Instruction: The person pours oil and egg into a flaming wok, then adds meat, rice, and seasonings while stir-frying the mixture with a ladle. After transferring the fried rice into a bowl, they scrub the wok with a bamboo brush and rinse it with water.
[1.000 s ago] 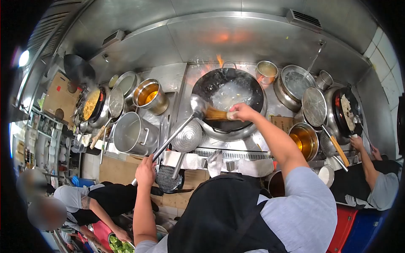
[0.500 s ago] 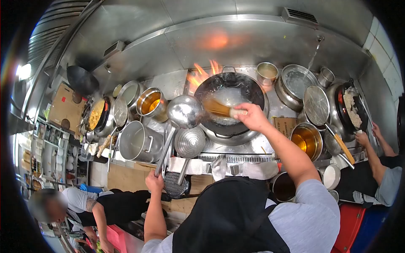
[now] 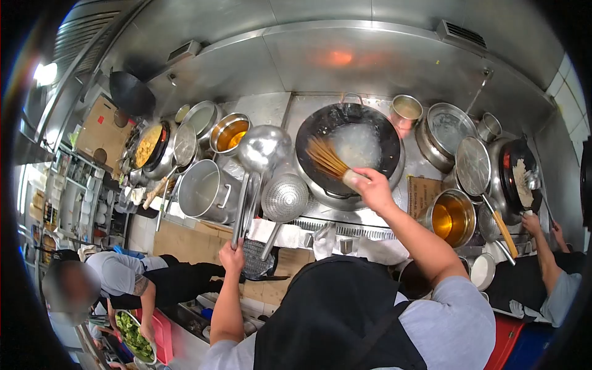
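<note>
My right hand [image 3: 372, 188] is closed around the pale handle of a bamboo wok brush [image 3: 328, 158]. Its bristles fan out over the left side of a large black wok [image 3: 306, 126], where cloudy liquid [image 3: 357, 146] lies in the bottom. My left hand [image 3: 232, 256] grips the long handle of a big steel ladle [image 3: 265, 148]. The ladle's bowl is raised left of the wok, rounded side up. Just below it sits a perforated strainer [image 3: 285, 197], with its handle pointing down toward the counter edge.
A deep steel pot [image 3: 205, 191] and a pot of amber oil [image 3: 229, 133] stand to the left. On the right are another oil pot [image 3: 451, 217], a wire skimmer [image 3: 473, 165] and a co-worker's hands [image 3: 532, 223] at a wok. Another person handles green vegetables [image 3: 134, 336] at lower left.
The brush has shifted toward the wok's left side and is no longer blurred. Flames behind the wok have disappeared. The ladle is held slightly higher, and the camera view has turned a little.
</note>
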Demonstrator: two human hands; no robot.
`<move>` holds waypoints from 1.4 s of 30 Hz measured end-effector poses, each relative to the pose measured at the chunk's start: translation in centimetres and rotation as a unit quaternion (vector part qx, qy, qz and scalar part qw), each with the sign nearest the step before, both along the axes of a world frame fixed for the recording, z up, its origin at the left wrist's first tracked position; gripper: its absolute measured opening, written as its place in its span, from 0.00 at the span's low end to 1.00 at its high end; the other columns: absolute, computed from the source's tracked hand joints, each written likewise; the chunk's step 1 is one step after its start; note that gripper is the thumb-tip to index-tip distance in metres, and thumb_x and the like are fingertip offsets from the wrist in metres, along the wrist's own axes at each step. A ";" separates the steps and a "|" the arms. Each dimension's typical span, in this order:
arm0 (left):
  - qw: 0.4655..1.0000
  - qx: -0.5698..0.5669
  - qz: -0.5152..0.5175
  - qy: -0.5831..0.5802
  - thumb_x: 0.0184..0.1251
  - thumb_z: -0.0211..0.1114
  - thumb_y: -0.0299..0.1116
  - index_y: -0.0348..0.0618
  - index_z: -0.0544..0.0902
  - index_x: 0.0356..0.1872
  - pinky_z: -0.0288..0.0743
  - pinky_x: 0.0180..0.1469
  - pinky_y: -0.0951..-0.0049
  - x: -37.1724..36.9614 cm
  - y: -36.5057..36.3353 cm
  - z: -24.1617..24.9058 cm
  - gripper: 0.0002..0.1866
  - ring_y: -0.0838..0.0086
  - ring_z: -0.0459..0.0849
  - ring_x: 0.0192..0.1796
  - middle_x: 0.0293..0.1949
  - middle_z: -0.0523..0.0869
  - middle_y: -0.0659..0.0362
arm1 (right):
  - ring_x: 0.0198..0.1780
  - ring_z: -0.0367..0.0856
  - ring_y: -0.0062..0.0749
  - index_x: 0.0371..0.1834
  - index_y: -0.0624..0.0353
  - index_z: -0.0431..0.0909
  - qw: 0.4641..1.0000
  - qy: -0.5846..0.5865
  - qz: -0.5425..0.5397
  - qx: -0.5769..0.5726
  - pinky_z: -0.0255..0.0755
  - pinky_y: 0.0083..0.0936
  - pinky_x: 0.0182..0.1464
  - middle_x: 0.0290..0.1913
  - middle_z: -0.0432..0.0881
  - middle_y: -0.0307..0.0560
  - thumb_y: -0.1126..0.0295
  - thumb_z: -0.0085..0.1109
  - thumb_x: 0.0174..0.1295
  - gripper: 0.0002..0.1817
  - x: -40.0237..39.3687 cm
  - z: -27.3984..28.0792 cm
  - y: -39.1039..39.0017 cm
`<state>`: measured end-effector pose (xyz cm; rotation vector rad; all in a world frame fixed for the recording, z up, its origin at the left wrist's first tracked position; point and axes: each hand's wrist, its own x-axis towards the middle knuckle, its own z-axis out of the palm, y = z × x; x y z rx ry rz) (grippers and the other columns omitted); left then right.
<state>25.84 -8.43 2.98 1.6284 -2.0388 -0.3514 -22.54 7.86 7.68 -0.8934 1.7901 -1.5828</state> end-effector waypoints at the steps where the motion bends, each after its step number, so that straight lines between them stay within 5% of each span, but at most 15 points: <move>1: 1.000 -0.004 0.003 0.003 0.71 0.75 0.51 0.34 0.78 0.24 0.72 0.34 0.48 0.5 -0.3 -0.5 0.28 0.41 0.80 0.27 0.21 0.79 0.41 | 0.36 0.85 0.29 0.68 0.55 0.83 0.993 -0.120 -0.008 0.007 0.80 0.26 0.40 0.46 0.90 0.46 0.66 0.68 0.74 0.21 -0.2 1.5 0.8; 3: 0.999 -0.010 0.023 0.036 0.70 0.75 0.50 0.36 0.78 0.23 0.72 0.33 0.48 2.0 0.3 -1.5 0.28 0.41 0.80 0.27 0.20 0.79 0.42 | 0.19 0.71 0.19 0.74 0.46 0.78 0.971 -0.237 -0.015 -0.044 0.63 0.19 0.18 0.39 0.85 0.41 0.64 0.65 0.76 0.24 0.1 4.1 1.8; 10: 0.989 -0.146 0.009 -0.030 0.68 0.75 0.42 0.40 0.77 0.21 0.73 0.33 0.46 5.5 -1.4 -1.8 0.21 0.41 0.82 0.27 0.21 0.80 0.44 | 0.33 0.84 0.26 0.73 0.56 0.79 0.931 -0.117 0.112 -0.328 0.80 0.24 0.36 0.49 0.88 0.45 0.65 0.66 0.74 0.26 -0.3 13.4 0.8; 12: 0.978 -0.206 -0.003 -0.032 0.67 0.75 0.40 0.41 0.77 0.21 0.73 0.33 0.46 6.0 -2.1 -1.5 0.20 0.41 0.81 0.27 0.21 0.80 0.44 | 0.42 0.90 0.34 0.71 0.60 0.82 0.938 0.241 0.208 -0.136 0.83 0.29 0.50 0.58 0.89 0.49 0.66 0.68 0.72 0.25 -1.7 13.3 -1.3; 14: 0.976 -0.216 -0.013 -0.024 0.67 0.75 0.41 0.42 0.76 0.21 0.72 0.32 0.46 6.9 -2.3 -1.3 0.21 0.41 0.81 0.27 0.21 0.80 0.45 | 0.51 0.91 0.38 0.70 0.62 0.83 0.956 0.220 0.179 0.073 0.80 0.30 0.61 0.63 0.88 0.50 0.68 0.69 0.71 0.25 -2.0 14.5 -1.1; 16: 0.975 -0.223 -0.011 -0.017 0.68 0.75 0.41 0.42 0.76 0.21 0.71 0.32 0.46 6.7 -2.2 -0.6 0.21 0.41 0.80 0.27 0.21 0.79 0.45 | 0.41 0.89 0.30 0.71 0.58 0.83 0.983 0.093 0.118 -0.103 0.82 0.25 0.48 0.54 0.91 0.45 0.67 0.69 0.71 0.25 -2.9 13.9 -2.3; 17: 0.972 -0.230 -0.005 -0.035 0.69 0.75 0.41 0.43 0.76 0.22 0.71 0.32 0.46 6.8 -1.9 -0.4 0.21 0.41 0.80 0.28 0.21 0.79 0.45 | 0.30 0.82 0.20 0.71 0.56 0.84 0.993 -0.028 0.116 -0.009 0.76 0.19 0.34 0.46 0.89 0.39 0.67 0.69 0.71 0.24 -3.9 14.2 -1.0; 20: 0.978 -0.206 0.007 -0.035 0.68 0.75 0.41 0.43 0.76 0.22 0.71 0.32 0.47 6.8 -1.7 -0.8 0.21 0.41 0.80 0.27 0.21 0.79 0.45 | 0.25 0.73 0.13 0.71 0.54 0.84 0.967 -0.148 0.145 -0.150 0.66 0.15 0.26 0.39 0.85 0.36 0.66 0.67 0.73 0.23 -1.3 14.7 -0.4; 22: 0.983 -0.180 0.009 -0.039 0.68 0.75 0.41 0.41 0.76 0.22 0.73 0.33 0.46 6.6 -1.5 -1.4 0.21 0.41 0.81 0.28 0.22 0.79 0.44 | 0.24 0.75 0.17 0.70 0.54 0.83 0.967 -0.086 0.237 -0.034 0.69 0.17 0.26 0.40 0.86 0.39 0.63 0.64 0.76 0.21 -1.2 13.8 -0.8; 27: 0.998 0.000 0.062 -0.017 0.71 0.74 0.46 0.35 0.77 0.25 0.73 0.34 0.46 3.1 2.1 -0.9 0.25 0.41 0.81 0.28 0.21 0.79 0.42 | 0.33 0.83 0.25 0.74 0.54 0.75 0.871 -0.470 0.122 -0.068 0.77 0.22 0.31 0.48 0.86 0.49 0.61 0.62 0.78 0.24 -5.9 9.0 -0.3; 32: 0.987 0.139 0.050 0.069 0.73 0.74 0.41 0.34 0.83 0.37 0.76 0.36 0.52 -3.9 7.7 1.6 0.18 0.47 0.82 0.29 0.27 0.84 0.44 | 0.47 0.86 0.36 0.68 0.59 0.77 0.992 0.058 0.073 0.081 0.82 0.32 0.51 0.53 0.87 0.52 0.74 0.78 0.58 0.33 -11.0 7.9 1.2; 34: 0.989 0.138 0.035 0.046 0.72 0.73 0.38 0.33 0.83 0.40 0.77 0.40 0.50 -6.6 8.7 1.8 0.15 0.44 0.86 0.34 0.31 0.87 0.41 | 0.54 0.88 0.42 0.61 0.62 0.83 0.970 0.185 0.102 0.119 0.81 0.35 0.57 0.55 0.89 0.53 0.74 0.80 0.54 0.28 -11.4 10.4 -0.1; 36: 0.975 0.200 0.049 0.082 0.73 0.72 0.35 0.31 0.84 0.47 0.78 0.47 0.49 -8.4 9.0 -0.2 0.15 0.40 0.87 0.42 0.39 0.88 0.38 | 0.55 0.89 0.45 0.53 0.62 0.87 0.846 0.404 0.259 0.233 0.80 0.40 0.58 0.51 0.91 0.55 0.74 0.80 0.50 0.24 -10.5 12.9 -2.6; 39: 0.976 0.199 0.069 0.052 0.74 0.71 0.36 0.30 0.84 0.50 0.79 0.49 0.48 -11.6 9.3 -2.9 0.17 0.39 0.88 0.46 0.43 0.89 0.37 | 0.51 0.90 0.56 0.52 0.58 0.89 0.814 0.327 0.403 0.261 0.81 0.45 0.57 0.43 0.91 0.59 0.65 0.81 0.50 0.24 -11.1 5.4 -11.2; 42: 0.959 0.256 0.112 0.043 0.75 0.69 0.38 0.31 0.83 0.54 0.80 0.52 0.47 -13.9 9.6 -6.0 0.19 0.38 0.89 0.50 0.47 0.90 0.37 | 0.52 0.89 0.59 0.52 0.56 0.89 0.888 0.289 0.251 0.256 0.81 0.46 0.57 0.45 0.91 0.60 0.63 0.78 0.54 0.22 -10.2 -1.5 -18.8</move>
